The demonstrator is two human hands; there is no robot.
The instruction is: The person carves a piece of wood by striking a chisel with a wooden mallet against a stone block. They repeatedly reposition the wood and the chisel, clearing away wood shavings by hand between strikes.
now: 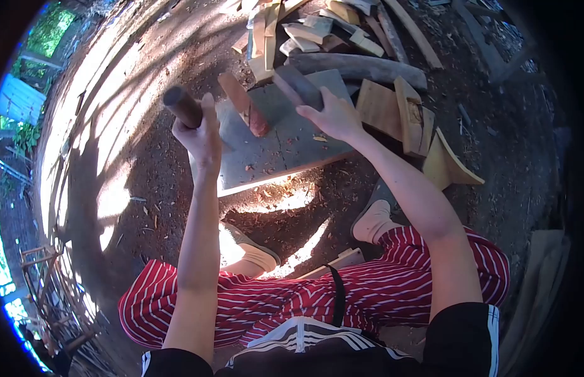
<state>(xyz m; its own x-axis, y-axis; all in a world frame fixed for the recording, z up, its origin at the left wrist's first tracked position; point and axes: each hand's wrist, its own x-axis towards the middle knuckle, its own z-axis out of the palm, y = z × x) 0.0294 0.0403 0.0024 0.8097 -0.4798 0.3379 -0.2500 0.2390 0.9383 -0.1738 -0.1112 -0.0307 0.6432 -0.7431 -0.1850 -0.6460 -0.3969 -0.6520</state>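
Observation:
My left hand [201, 138] is wrapped round a dark, round-ended wooden handle [184, 107], raised at the left edge of a low grey work block [285, 144]. Whatever lies at the handle's lower end is hidden by the hand. In my right hand [337, 117] is a dark, flat-sided rectangular block [298, 87], gripped at its near end above the work surface. Between the two hands a reddish-brown piece of wood [243, 103] lies slanted on the work block, its near end redder. Small chips are scattered around it.
Split wood pieces [307, 34] are heaped beyond the work block, with a thick grey branch [361, 69] along its far side. Carved wooden pieces [398, 113] and a curved pale piece [452, 163] sit at the right. Chips cover the dirt ground near my feet.

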